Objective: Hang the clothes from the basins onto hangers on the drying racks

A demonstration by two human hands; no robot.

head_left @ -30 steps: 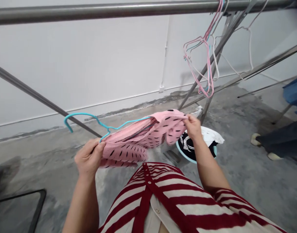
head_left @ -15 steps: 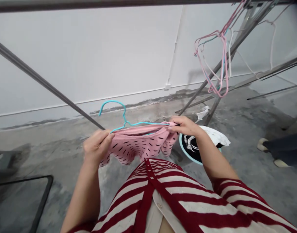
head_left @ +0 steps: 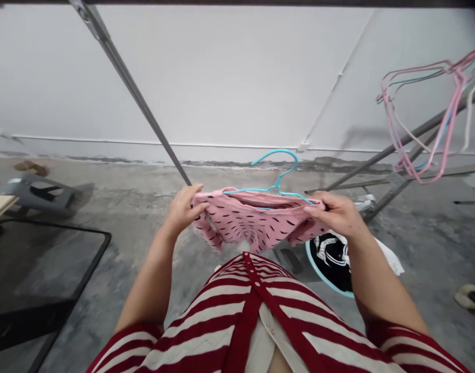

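A pink shirt [head_left: 256, 220] with black dashes hangs stretched between my hands in front of my body. Inside its neckline sits a light-blue clothes hanger [head_left: 278, 185], its hook standing up above the collar. My left hand [head_left: 185, 210] pinches the shirt at its left shoulder. With fingers closed, my right hand [head_left: 336, 211] grips the right shoulder, near the end of the hanger's arm. Whether the right fingers also press on the hanger is hidden by the cloth.
Pink, blue and white hangers [head_left: 423, 124] hang from the metal rack at right. A light-blue basin [head_left: 325, 277] with black and white clothes stands on the floor. A grey stool [head_left: 46, 194] and a black frame [head_left: 93, 264] are at left. Another person's shoe [head_left: 468, 298] shows at right.
My left hand has moved from the hanger's left part to the shirt's left shoulder, now spread over that end. The view has turned left, so surroundings appear farther right.
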